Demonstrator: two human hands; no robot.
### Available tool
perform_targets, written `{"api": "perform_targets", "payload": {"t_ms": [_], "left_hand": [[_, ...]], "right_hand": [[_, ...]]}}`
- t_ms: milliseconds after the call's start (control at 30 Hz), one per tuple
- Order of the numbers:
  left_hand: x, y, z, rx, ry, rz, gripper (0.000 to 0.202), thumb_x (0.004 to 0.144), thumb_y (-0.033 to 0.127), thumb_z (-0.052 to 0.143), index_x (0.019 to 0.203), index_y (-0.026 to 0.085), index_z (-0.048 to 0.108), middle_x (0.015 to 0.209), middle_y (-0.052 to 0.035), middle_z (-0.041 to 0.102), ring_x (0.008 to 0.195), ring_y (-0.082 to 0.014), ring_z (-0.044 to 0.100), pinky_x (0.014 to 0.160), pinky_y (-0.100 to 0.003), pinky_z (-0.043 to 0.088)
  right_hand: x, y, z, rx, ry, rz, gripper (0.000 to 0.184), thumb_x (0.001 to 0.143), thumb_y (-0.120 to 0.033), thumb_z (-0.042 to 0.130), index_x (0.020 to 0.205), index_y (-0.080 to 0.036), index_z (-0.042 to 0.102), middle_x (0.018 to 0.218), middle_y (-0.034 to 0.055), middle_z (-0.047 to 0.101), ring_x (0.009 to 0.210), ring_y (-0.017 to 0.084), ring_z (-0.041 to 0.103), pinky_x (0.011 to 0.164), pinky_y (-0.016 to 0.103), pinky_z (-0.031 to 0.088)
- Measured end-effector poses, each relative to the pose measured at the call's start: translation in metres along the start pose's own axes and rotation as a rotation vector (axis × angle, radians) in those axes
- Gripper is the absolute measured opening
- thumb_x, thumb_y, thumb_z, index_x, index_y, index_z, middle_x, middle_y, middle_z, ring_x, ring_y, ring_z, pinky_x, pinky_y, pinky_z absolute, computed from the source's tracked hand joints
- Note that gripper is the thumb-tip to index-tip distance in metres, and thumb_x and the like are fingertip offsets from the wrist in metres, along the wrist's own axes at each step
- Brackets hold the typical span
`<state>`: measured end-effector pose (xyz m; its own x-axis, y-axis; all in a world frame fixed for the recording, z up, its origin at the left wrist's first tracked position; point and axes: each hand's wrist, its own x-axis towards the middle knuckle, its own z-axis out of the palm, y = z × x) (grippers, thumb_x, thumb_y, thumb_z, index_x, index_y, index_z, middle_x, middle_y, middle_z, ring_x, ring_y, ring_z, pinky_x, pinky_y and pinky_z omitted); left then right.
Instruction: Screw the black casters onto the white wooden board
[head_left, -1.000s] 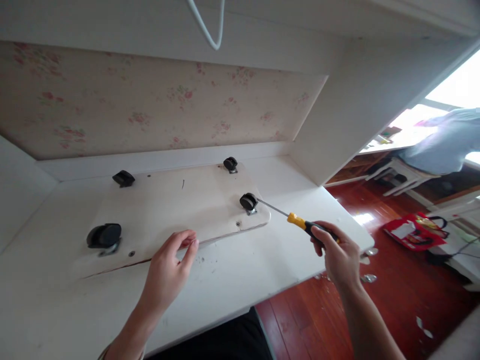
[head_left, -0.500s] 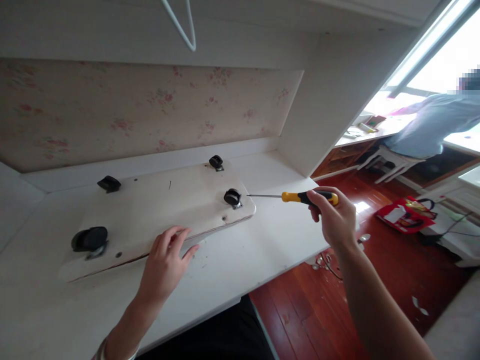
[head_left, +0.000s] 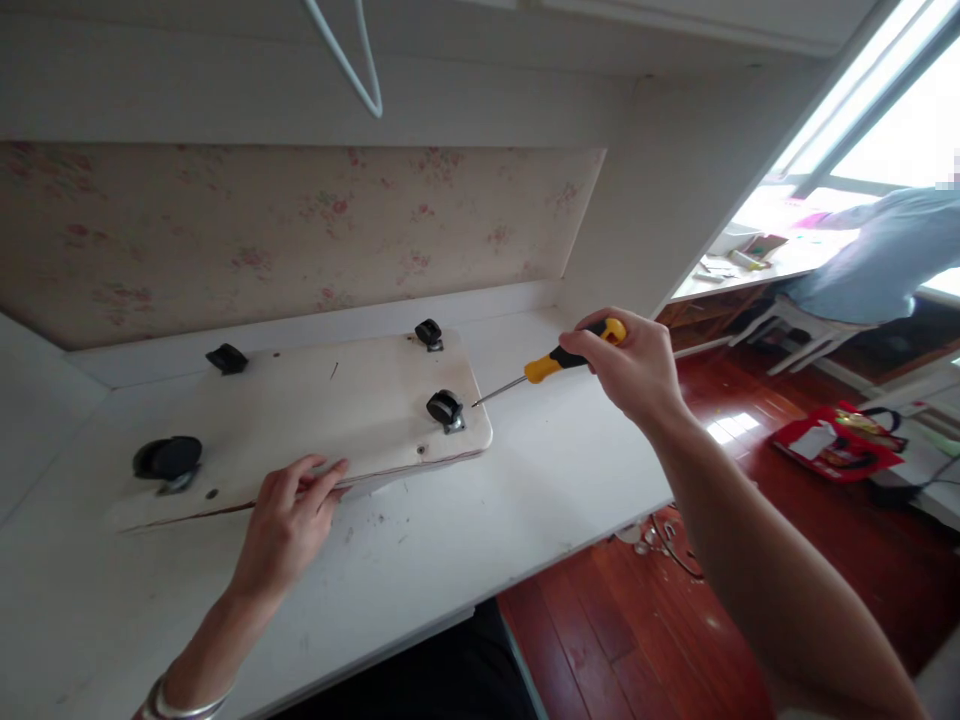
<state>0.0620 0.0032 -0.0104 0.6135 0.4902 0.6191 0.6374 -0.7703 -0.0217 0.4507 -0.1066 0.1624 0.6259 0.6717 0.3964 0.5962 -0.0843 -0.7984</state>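
A white board [head_left: 322,410] with rounded corners lies on the white desktop, its black swivel casters facing up near the corners. My left hand [head_left: 289,520] grips the board's near edge, fingers curled over the top and thumb at the side. In my right hand [head_left: 634,365] is a yellow and black screwdriver [head_left: 544,368], held by its handle and tilted downward. Its tip is beside the metal plate of the near right caster [head_left: 445,408]; whether it touches a screw is too small to tell. A far right caster [head_left: 428,333] and two left casters also stand on the board.
Side panels and a shelf enclose the desktop [head_left: 480,540], with a floral back panel [head_left: 420,220] behind. A white cable [head_left: 352,65] hangs above. At right, a person in light blue [head_left: 862,250] is by a window, and a red bag [head_left: 832,440] lies low down.
My right hand has raised the screwdriver's handle, so it slants down with its tip nearer the caster plate. My left hand has shifted left along the board's edge, its thumb drawing in.
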Motion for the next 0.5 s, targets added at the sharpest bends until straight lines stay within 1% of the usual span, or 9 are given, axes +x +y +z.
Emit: {"api": "perform_targets", "payload": {"t_ms": [100, 200, 267, 367, 433, 500], "left_hand": [[0.001, 0.001, -0.005, 0.039, -0.015, -0.010, 0.022, 0.090, 0.016, 0.063, 0.110, 0.022, 0.070, 0.108, -0.0110, 0.061, 0.085, -0.0224, 0.061, 0.088, -0.041, 0.055], [0.006, 0.018, -0.012, 0.079, -0.029, -0.018, 0.021, 0.089, 0.018, 0.066, 0.110, 0.021, 0.070, 0.107, -0.0110, 0.062, 0.086, -0.0235, 0.062, 0.088, -0.043, 0.053], [0.012, 0.037, -0.016, 0.056, -0.036, 0.004, 0.026, 0.088, 0.023, 0.069, 0.114, 0.022, 0.068, 0.103, -0.0098, 0.063, 0.085, -0.0235, 0.063, 0.086, -0.041, 0.052], [0.028, 0.073, -0.018, -0.066, -0.071, 0.084, 0.030, 0.088, 0.028, 0.071, 0.118, 0.022, 0.067, 0.092, -0.0066, 0.064, 0.083, -0.0217, 0.062, 0.082, -0.037, 0.050], [0.043, 0.095, -0.015, -0.134, -0.111, 0.103, 0.030, 0.090, 0.031, 0.069, 0.119, 0.021, 0.068, 0.088, -0.0061, 0.063, 0.081, -0.0211, 0.060, 0.080, -0.036, 0.049], [0.059, 0.113, -0.008, -0.160, -0.150, 0.105, 0.031, 0.093, 0.033, 0.065, 0.122, 0.020, 0.067, 0.085, -0.0060, 0.063, 0.079, -0.0208, 0.059, 0.077, -0.036, 0.048]], "right_hand": [[0.000, -0.004, 0.006, 0.001, -0.032, 0.007, 0.020, 0.069, -0.036, 0.076, 0.073, -0.017, 0.071, 0.053, -0.0045, 0.052, 0.050, 0.011, 0.044, 0.047, 0.027, 0.030], [0.001, -0.004, 0.012, -0.001, -0.056, 0.006, 0.019, 0.068, -0.036, 0.075, 0.070, -0.018, 0.070, 0.053, -0.0046, 0.052, 0.052, 0.011, 0.044, 0.048, 0.027, 0.030], [0.003, -0.003, 0.015, -0.003, -0.071, 0.000, 0.018, 0.067, -0.035, 0.075, 0.069, -0.018, 0.070, 0.056, -0.0041, 0.054, 0.054, 0.011, 0.045, 0.049, 0.027, 0.032], [0.008, -0.002, 0.019, 0.012, -0.096, -0.010, 0.016, 0.067, -0.034, 0.075, 0.069, -0.018, 0.070, 0.061, -0.0027, 0.060, 0.057, 0.012, 0.047, 0.051, 0.027, 0.035], [0.011, -0.002, 0.022, 0.018, -0.108, -0.014, 0.016, 0.068, -0.033, 0.075, 0.070, -0.018, 0.070, 0.061, -0.0026, 0.060, 0.056, 0.012, 0.047, 0.050, 0.027, 0.035], [0.015, -0.002, 0.026, 0.008, -0.113, -0.023, 0.016, 0.068, -0.033, 0.075, 0.070, -0.018, 0.070, 0.059, -0.0032, 0.059, 0.054, 0.011, 0.046, 0.049, 0.026, 0.034]]}}
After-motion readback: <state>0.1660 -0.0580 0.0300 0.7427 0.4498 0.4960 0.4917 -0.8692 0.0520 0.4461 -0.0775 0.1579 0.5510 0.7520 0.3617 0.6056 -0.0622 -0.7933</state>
